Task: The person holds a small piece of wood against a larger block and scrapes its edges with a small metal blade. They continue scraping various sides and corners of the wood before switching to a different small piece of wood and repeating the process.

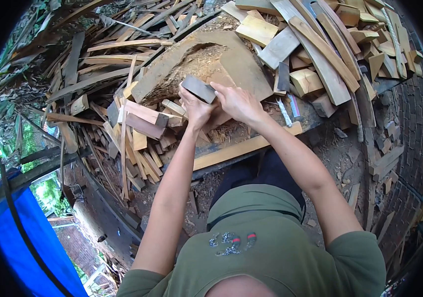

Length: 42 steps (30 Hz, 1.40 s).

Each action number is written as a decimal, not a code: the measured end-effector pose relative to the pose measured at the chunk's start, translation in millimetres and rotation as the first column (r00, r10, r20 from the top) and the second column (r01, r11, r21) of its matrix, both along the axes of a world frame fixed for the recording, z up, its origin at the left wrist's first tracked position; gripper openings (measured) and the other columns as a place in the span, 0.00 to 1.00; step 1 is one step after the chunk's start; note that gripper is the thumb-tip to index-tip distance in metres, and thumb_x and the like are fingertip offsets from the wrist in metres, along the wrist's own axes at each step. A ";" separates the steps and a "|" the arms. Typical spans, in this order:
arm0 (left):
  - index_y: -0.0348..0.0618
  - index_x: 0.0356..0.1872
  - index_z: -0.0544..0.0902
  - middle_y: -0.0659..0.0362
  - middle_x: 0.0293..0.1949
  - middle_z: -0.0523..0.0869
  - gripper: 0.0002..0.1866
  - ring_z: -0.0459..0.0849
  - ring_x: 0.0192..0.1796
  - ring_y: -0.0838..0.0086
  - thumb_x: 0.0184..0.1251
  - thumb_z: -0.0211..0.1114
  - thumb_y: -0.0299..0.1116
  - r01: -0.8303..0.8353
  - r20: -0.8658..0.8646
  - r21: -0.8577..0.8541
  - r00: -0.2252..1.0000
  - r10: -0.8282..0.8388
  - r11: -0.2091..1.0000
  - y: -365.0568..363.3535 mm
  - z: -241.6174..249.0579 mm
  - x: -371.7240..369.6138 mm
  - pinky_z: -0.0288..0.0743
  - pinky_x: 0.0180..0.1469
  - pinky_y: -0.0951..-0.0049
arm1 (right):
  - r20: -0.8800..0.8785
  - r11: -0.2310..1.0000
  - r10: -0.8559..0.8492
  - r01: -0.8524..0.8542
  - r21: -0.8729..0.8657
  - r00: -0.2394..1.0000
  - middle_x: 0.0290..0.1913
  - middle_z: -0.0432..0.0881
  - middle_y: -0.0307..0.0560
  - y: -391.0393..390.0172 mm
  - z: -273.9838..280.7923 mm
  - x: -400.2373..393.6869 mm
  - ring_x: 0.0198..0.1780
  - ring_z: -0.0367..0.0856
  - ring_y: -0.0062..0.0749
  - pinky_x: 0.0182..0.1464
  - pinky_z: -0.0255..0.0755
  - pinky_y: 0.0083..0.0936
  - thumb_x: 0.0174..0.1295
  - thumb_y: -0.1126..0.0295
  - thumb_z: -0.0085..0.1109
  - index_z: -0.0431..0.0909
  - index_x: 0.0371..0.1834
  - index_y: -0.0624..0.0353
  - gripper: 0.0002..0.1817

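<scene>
A small grey-faced wood block (199, 88) is held up over the worn chopping stump (246, 67). My left hand (196, 110) wraps round the block from below and the left, fingers closed on it. At the block's right end, my right hand (238, 103) has its fingertips against the edge, with thumb and fingers bent together. Beneath the hands, the stump has a rough, splintered hollow (196, 64) with wood chips in it. A long light wooden strip (246, 147) lies along the near edge of the bench.
Cut wood pieces (144, 119) are heaped left of the stump. More blocks (306, 81) and long planks (320, 64) pile up at the right. A white wrapped stick (284, 113) lies right of my right hand. A blue tarp (28, 237) hangs at the lower left.
</scene>
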State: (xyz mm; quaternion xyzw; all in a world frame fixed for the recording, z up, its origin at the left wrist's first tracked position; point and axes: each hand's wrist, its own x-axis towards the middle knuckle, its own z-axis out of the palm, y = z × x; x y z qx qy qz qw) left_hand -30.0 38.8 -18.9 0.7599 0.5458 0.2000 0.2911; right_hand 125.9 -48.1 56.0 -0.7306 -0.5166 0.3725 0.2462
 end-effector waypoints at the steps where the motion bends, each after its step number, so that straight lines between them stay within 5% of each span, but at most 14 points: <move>1: 0.32 0.75 0.41 0.38 0.68 0.59 0.73 0.60 0.72 0.45 0.33 0.84 0.53 -0.014 -0.008 0.002 1.000 0.014 1.000 -0.9 -0.3 1.1 0.53 0.72 0.48 | 0.001 1.000 0.025 -0.025 -0.007 1.000 0.48 0.84 0.62 3.8 1.0 2.7 0.50 0.83 0.61 0.53 0.76 0.53 0.73 0.58 0.42 0.73 0.66 0.43 0.21; 4: 0.33 0.73 0.46 0.40 0.63 0.63 0.69 0.66 0.66 0.46 0.35 0.84 0.50 0.002 -0.024 0.190 1.000 0.003 0.982 -5.2 8.0 5.4 0.59 0.69 0.51 | 0.001 0.999 0.039 -0.039 0.004 0.999 0.53 0.83 0.62 -1.0 4.1 7.3 0.53 0.82 0.61 0.56 0.75 0.53 0.74 0.57 0.41 0.73 0.68 0.43 0.22; 8: 0.30 0.75 0.42 0.36 0.71 0.56 0.72 0.56 0.75 0.45 0.35 0.84 0.52 -0.223 0.013 0.181 0.974 0.225 0.958 -36.0 1.5 18.0 0.53 0.75 0.53 | -0.115 0.997 -0.040 0.048 0.063 0.993 0.59 0.79 0.61 -22.6 -5.1 3.6 0.58 0.78 0.60 0.61 0.71 0.48 0.74 0.56 0.43 0.70 0.71 0.44 0.24; 13: 0.28 0.75 0.44 0.38 0.73 0.54 0.74 0.53 0.76 0.45 0.34 0.85 0.56 0.132 -0.095 0.053 0.987 -0.127 0.990 -43.3 23.6 -18.8 0.51 0.77 0.51 | -0.153 0.988 -0.151 0.149 -0.030 0.977 0.56 0.80 0.64 -34.9 -19.0 4.2 0.56 0.77 0.67 0.60 0.71 0.52 0.74 0.50 0.41 0.67 0.72 0.41 0.26; 16: 0.40 0.77 0.51 0.45 0.61 0.65 0.66 0.68 0.65 0.53 0.39 0.86 0.46 0.155 0.177 -0.191 0.977 -0.121 0.969 -9.4 37.0 -38.0 0.62 0.71 0.58 | -0.123 0.989 -0.148 0.147 -0.015 0.981 0.54 0.81 0.67 -35.4 -19.6 0.9 0.56 0.78 0.68 0.60 0.71 0.53 0.74 0.49 0.42 0.66 0.73 0.44 0.27; 18: 0.51 0.75 0.61 0.47 0.61 0.65 0.57 0.67 0.65 0.57 0.40 0.85 0.39 0.304 0.048 -0.092 0.953 -0.300 0.948 15.4 39.2 -40.4 0.66 0.69 0.61 | -0.136 0.988 -0.145 0.150 0.034 0.980 0.54 0.80 0.69 -32.0 -27.1 -3.3 0.56 0.77 0.68 0.60 0.70 0.53 0.73 0.49 0.43 0.65 0.74 0.46 0.28; 21: 0.45 0.65 0.73 0.49 0.59 0.70 0.45 0.72 0.63 0.58 0.40 0.84 0.36 0.439 -0.007 0.044 0.898 -0.439 0.897 30.9 32.1 -36.6 0.70 0.65 0.62 | -0.145 0.986 -0.151 0.160 0.052 0.978 0.52 0.80 0.72 -29.8 -28.3 -5.3 0.56 0.77 0.69 0.60 0.70 0.53 0.73 0.50 0.44 0.63 0.74 0.51 0.30; 23: 0.41 0.52 0.77 0.51 0.53 0.77 0.34 0.79 0.57 0.59 0.38 0.82 0.32 0.366 0.132 -0.056 0.925 -0.357 0.929 31.5 29.8 -32.1 0.74 0.60 0.63 | -0.139 0.986 -0.157 0.163 0.036 0.978 0.52 0.80 0.73 -23.6 -26.4 -3.2 0.56 0.77 0.69 0.60 0.70 0.52 0.73 0.50 0.45 0.62 0.75 0.53 0.31; 26: 0.42 0.46 0.77 0.52 0.45 0.77 0.28 0.78 0.50 0.56 0.37 0.76 0.23 0.247 0.196 0.174 0.940 -0.279 0.953 -3.4 43.0 -25.9 0.73 0.53 0.59 | -0.250 0.982 -0.191 0.181 -0.060 0.949 0.55 0.79 0.72 -15.5 -23.7 2.5 0.58 0.76 0.68 0.63 0.69 0.49 0.74 0.50 0.43 0.61 0.75 0.55 0.31; 29: 0.42 0.47 0.76 0.52 0.44 0.73 0.27 0.73 0.49 0.56 0.39 0.70 0.19 0.114 0.119 0.365 0.979 -0.168 0.924 -34.7 35.4 -13.2 0.69 0.55 0.58 | -0.248 0.969 -0.150 0.193 0.158 0.957 0.65 0.73 0.66 -10.8 -31.2 1.2 0.65 0.72 0.63 0.68 0.65 0.43 0.76 0.52 0.39 0.65 0.73 0.60 0.29; 32: 0.41 0.58 0.75 0.53 0.46 0.72 0.34 0.71 0.50 0.56 0.41 0.67 0.16 0.086 -0.010 0.502 0.996 -0.094 0.861 -62.5 33.4 -1.2 0.67 0.55 0.59 | -0.237 0.979 -0.138 0.170 0.117 0.962 0.65 0.74 0.64 -13.6 -28.7 1.2 0.65 0.72 0.60 0.68 0.66 0.43 0.76 0.53 0.39 0.68 0.70 0.61 0.29; 36: 0.38 0.68 0.69 0.51 0.56 0.72 0.43 0.70 0.57 0.54 0.42 0.65 0.14 0.278 -0.060 0.389 0.959 -0.277 0.878 -97.0 26.5 7.7 0.67 0.61 0.59 | -0.264 0.977 -0.170 0.198 0.083 0.949 0.64 0.75 0.64 -28.4 -31.6 9.0 0.65 0.73 0.59 0.68 0.66 0.43 0.76 0.54 0.39 0.69 0.70 0.61 0.27; 38: 0.36 0.73 0.63 0.47 0.66 0.67 0.48 0.67 0.65 0.51 0.42 0.65 0.14 0.323 -0.179 0.371 0.945 -0.274 0.871 -105.0 17.8 18.0 0.64 0.70 0.58 | -0.262 0.985 -0.170 0.173 -0.013 0.950 0.46 0.85 0.61 -30.7 -41.0 19.8 0.48 0.85 0.44 0.53 0.74 0.34 0.77 0.56 0.41 0.68 0.71 0.58 0.26; 42: 0.33 0.74 0.58 0.44 0.75 0.56 0.52 0.56 0.75 0.47 0.39 0.71 0.16 0.388 -0.275 0.301 0.910 -0.310 0.871 -85.7 23.6 31.3 0.57 0.76 0.56 | -0.354 0.988 -0.152 0.155 -0.021 0.923 0.62 0.78 0.63 -33.9 -37.6 30.0 0.65 0.76 0.55 0.67 0.68 0.37 0.74 0.56 0.43 0.73 0.67 0.61 0.26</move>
